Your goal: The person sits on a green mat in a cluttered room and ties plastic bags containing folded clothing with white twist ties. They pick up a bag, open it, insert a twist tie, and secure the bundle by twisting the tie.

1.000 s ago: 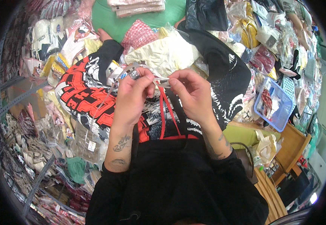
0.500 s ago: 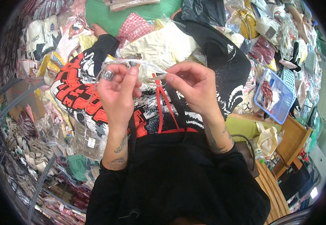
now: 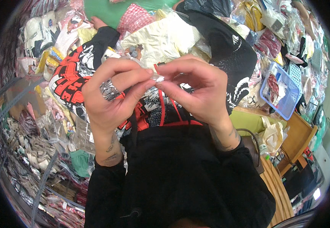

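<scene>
My two hands meet just above my lap, fingertips almost touching. A small crumpled piece of clear, whitish plastic strip (image 3: 157, 78) is pinched between them. My left hand (image 3: 110, 91), with a wide silver ring, grips it by thumb and forefinger. From the other side, the thumb and forefinger of my right hand (image 3: 201, 85) close on the same piece. Most of the strip is hidden by my fingers. Under the hands lie my black trousers (image 3: 225, 49) with red and white print. Beyond them is a pile of cream cloth (image 3: 150, 45) in clear plastic.
A red gingham cloth (image 3: 135, 19) lies beside the cream pile, near a green surface (image 3: 131, 4). Bagged garments crowd both sides. At right stand a blue plastic basket (image 3: 288, 104) and a wooden drawer (image 3: 301, 136). Metal rack bars (image 3: 17, 95) run along the left.
My hands have come together from apart and nearer to me. The clear strip, stretched in a loop between them before, is now bunched at my fingertips.
</scene>
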Tool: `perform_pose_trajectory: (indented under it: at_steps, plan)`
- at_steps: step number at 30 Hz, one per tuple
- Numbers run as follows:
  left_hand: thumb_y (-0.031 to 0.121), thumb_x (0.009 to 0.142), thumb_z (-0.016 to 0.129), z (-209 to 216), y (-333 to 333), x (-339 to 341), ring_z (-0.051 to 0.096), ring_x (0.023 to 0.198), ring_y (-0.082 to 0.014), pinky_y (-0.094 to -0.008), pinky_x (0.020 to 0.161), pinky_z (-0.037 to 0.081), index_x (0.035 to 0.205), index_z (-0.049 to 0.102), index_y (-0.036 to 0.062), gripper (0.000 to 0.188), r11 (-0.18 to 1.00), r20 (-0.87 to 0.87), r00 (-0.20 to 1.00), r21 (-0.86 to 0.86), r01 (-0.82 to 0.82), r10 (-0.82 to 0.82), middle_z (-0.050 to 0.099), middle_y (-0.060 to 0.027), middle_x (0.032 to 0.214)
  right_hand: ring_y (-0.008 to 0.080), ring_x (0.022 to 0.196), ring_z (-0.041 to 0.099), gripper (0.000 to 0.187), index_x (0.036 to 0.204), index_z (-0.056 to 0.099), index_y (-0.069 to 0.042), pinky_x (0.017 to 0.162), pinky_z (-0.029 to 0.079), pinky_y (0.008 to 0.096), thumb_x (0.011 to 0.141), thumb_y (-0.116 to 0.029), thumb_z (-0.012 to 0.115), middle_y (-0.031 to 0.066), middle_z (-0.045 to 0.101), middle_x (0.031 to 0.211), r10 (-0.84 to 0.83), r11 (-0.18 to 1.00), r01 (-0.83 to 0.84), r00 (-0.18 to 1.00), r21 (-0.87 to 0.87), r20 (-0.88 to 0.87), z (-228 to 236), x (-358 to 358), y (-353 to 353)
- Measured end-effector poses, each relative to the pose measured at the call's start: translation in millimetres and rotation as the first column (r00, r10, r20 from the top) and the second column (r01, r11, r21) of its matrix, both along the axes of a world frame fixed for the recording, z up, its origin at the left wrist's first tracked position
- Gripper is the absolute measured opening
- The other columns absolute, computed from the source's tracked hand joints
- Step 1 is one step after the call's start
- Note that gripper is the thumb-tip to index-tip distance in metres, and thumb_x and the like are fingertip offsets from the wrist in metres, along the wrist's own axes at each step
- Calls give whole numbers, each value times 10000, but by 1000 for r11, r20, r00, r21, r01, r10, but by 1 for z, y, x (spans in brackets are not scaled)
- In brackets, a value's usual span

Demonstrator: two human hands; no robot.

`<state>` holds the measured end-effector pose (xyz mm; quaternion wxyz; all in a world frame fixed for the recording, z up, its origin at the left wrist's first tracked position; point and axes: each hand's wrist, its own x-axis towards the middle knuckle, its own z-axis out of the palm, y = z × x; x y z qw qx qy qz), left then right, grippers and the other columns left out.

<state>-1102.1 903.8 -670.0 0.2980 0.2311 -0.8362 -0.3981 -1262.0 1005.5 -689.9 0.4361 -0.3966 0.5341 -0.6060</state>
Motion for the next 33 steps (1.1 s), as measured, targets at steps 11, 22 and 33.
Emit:
perform_pose_trajectory:
  at_steps: [11,22,33]
  plan:
    - [-3,743,705,-11,9,-5,597,683,-128,-236,581,478,859,662,4,123,955,-88,994,294,-38,66,617,-73,824,163,838,659,353,1089,561,70,755,565,267,761,96,690,123,648,920,-11,1000,9,997,21,71,4,2,1]
    - [6,845,610,-18,24,-12,530,724,-52,-193,639,430,921,543,-18,104,638,-179,965,770,18,189,580,-22,832,134,782,650,137,921,657,12,609,524,227,792,-14,697,99,648,870,-12,1000,11,996,-16,-86,-8,0,2]
    - [-3,896,543,-12,20,-14,590,730,-87,-211,622,500,1078,549,-43,186,546,-275,949,825,150,155,615,-86,861,164,717,571,95,915,578,-6,609,459,261,879,-87,610,77,577,827,76,997,-71,979,33,-191,-6,-8,-2]
